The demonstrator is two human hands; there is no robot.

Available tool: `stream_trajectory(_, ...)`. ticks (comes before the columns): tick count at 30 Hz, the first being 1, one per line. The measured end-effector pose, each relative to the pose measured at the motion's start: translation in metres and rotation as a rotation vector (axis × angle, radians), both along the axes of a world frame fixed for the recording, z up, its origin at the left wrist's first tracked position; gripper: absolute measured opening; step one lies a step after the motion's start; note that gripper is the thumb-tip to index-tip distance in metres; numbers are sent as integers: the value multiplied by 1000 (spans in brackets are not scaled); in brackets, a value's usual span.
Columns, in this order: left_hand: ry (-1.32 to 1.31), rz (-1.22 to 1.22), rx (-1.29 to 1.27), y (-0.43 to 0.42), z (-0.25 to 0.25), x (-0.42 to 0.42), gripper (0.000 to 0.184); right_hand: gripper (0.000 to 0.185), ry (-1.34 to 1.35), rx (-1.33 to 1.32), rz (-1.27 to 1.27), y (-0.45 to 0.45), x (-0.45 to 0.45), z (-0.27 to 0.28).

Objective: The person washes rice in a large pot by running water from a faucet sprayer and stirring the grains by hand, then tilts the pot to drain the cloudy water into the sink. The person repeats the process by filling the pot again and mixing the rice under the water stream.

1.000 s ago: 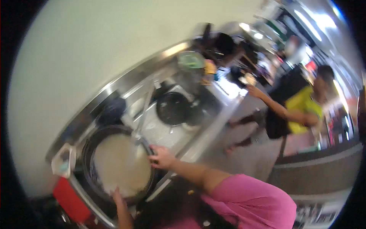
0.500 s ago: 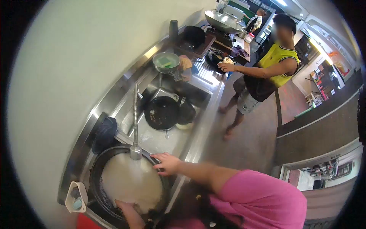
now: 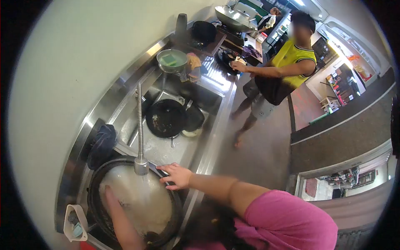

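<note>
A: Where's the pot point(image 3: 95, 198)?
B: Lower left of frame, cloudy water point(image 3: 154, 208) inside. Tap point(image 3: 141, 166) over it, spraying in.
A: Hands?
B: Left hand point(image 3: 111, 196) dips into the water at the pot's left side; fingertips hidden, grip cannot be told. Right hand point(image 3: 177, 176) touches the rim at upper right, fingers apart.
A: Around it?
B: Dark cloth point(image 3: 102, 143) just above, caddy point(image 3: 75, 227) at lower left. Sink point(image 3: 162, 152) near centre, pan point(image 3: 160, 121) in it. Upper right: a person in yellow point(image 3: 293, 62).
</note>
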State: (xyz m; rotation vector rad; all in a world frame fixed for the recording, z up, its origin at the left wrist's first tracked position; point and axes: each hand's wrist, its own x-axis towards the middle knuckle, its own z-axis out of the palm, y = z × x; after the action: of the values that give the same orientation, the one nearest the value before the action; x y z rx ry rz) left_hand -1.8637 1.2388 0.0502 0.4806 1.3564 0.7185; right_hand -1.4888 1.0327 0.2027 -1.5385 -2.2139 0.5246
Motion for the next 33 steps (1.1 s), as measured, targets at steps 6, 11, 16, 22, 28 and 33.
stream_trajectory(6, 567, -577, 212, 57, -56, 36, 64, 37, 1, 23, -10, 8, -1, -6)
stream_trajectory(11, 863, -872, 431, 38, -49, 96, 68, 36, 6, 22, -25, 10, -4, 0)
stream_trajectory(16, 622, -1052, 161, -32, 40, 129, 54, 40, -28, 53, -34, 11, -6, -7)
stream_trajectory(22, 670, -1131, 702, -137, 22, 103, 98, 41, -40, 35, -48, 11, -7, -8)
stream_trajectory(28, 1012, -1521, 408, -160, 67, 83, 104, 41, -23, 32, -50, 12, -6, -9)
stream_trajectory(33, 1262, -1710, 441, -99, -30, 46, 56, 41, -25, 38, -54, 13, -8, -5)
